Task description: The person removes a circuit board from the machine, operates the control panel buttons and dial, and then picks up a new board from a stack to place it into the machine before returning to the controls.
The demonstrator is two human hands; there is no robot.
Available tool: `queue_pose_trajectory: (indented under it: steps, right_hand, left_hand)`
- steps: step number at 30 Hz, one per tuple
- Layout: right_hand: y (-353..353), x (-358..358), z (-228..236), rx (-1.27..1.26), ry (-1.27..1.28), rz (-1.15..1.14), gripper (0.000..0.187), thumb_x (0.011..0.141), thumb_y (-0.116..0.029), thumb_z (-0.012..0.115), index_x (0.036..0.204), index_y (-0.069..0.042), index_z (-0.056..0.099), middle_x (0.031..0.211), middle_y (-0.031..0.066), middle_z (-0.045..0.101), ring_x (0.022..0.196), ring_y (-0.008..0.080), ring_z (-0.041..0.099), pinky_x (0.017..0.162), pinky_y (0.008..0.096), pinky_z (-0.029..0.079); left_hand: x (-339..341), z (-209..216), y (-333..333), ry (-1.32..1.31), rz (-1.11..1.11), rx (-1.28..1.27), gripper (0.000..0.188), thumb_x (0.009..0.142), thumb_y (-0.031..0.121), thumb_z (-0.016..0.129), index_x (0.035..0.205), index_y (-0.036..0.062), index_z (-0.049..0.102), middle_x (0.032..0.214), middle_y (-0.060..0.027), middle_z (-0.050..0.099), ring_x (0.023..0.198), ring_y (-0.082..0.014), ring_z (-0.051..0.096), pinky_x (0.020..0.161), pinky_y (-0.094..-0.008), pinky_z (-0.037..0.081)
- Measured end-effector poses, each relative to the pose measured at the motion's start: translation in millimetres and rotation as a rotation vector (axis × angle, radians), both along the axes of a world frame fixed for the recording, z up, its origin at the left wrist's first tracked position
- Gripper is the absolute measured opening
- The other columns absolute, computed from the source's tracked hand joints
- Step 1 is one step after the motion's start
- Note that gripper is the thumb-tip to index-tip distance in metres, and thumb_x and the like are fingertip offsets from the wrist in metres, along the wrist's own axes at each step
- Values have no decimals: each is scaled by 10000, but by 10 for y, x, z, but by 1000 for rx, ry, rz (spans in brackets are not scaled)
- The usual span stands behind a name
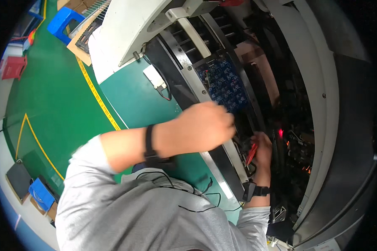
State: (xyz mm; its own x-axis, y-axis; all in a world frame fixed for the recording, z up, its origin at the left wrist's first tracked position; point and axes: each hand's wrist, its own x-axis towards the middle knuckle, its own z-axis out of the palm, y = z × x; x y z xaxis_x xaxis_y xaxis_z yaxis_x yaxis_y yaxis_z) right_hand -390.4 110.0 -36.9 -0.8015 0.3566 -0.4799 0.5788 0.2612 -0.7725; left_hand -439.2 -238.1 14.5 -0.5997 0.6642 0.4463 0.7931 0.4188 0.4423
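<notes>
My left hand (pixel 203 127) is closed in a fist above the near metal rail of a machine, just below a blue circuit board panel (pixel 227 85). Its back faces up and hides whatever the fingers may hold. The panel lies between two rails, with small parts at its left edge. Inside the machine, farther right, my right hand (pixel 262 151) closes round a slim red tool (pixel 251 154), perhaps a pair of pliers; its working end cannot be made out. Dark wires and small fittings lie beside that hand.
The machine's raised white cover (pixel 134 25) and curved right frame (pixel 322 104) flank the opening. A white adapter box (pixel 154 77) with a cable sits on the green surface at left. Black cables hang across my shirt. A blue stool (pixel 65 24) stands on the green floor.
</notes>
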Motion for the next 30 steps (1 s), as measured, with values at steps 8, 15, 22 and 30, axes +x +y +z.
queue_pose_trajectory:
  steps: [8, 15, 22, 30]
  right_hand:
    - [-680, -774, -404, 498, -100, 834, 257, 955, -169, 520, 1065, 13, 663, 740, 114, 644, 659, 195, 617, 627, 322, 480]
    - [-590, -452, 323, 645, -164, 741, 304, 953, -230, 534, 1112, -7, 666, 1101, 228, 667, 1042, 388, 629, 898, 455, 493]
    - [-99, 1441, 1563, 703, 126, 370, 324, 910, -277, 596, 1090, -23, 688, 1035, 201, 696, 990, 391, 655, 852, 439, 524]
    - [1185, 4020, 1876, 785, 131, -155, 288, 865, -248, 664, 1036, -18, 685, 879, 174, 697, 856, 351, 672, 763, 426, 535]
  left_hand:
    - [779, 204, -1449, -454, 105, -221, 276, 728, 53, 628, 976, 145, 706, 709, -27, 468, 666, -229, 516, 623, -359, 428]
    - [1055, 22, -1447, -456, 109, -135, 220, 735, 52, 634, 927, 132, 704, 726, -31, 501, 721, -227, 548, 661, -363, 432]
    - [906, -214, -859, -195, -36, -179, 129, 731, 107, 616, 840, 117, 685, 756, -73, 536, 749, -309, 559, 676, -432, 438]
    - [1192, -108, -68, 253, 153, -167, 223, 820, 3, 608, 1041, 30, 621, 1040, -156, 580, 968, -378, 544, 858, -481, 421]
